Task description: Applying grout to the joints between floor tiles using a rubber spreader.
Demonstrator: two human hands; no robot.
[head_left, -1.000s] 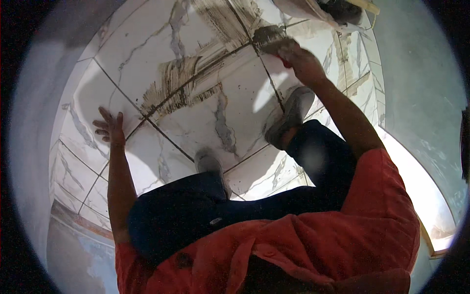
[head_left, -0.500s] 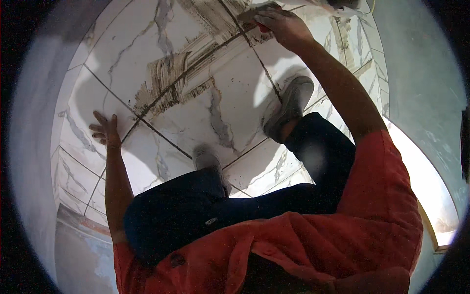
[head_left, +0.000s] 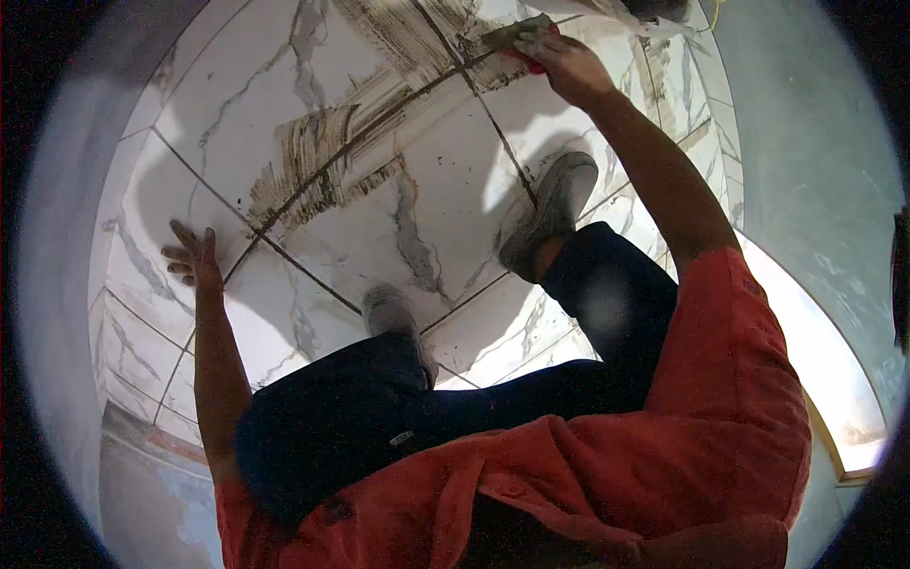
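Note:
My right hand is closed around a flat spreader with some red at its grip. Its grout-smeared blade rests by a crossing of joints at the upper middle of the white marbled tile floor. My fingers partly hide the spreader. At the left, my left hand has its fingers spread and holds nothing, low over or on the tiles. Dark grout smears lie across the tiles along a joint between my two hands.
My grey shoes stand on the tiles between my arms. A pale plastic bag or sheet with something dark lies at the top right. Grey walls rise on both sides, and a bright opening shows at the right.
My right hand and the spreader have shifted slightly right and toward me from the joint crossing. The whole view has slid a little. My left hand stays spread.

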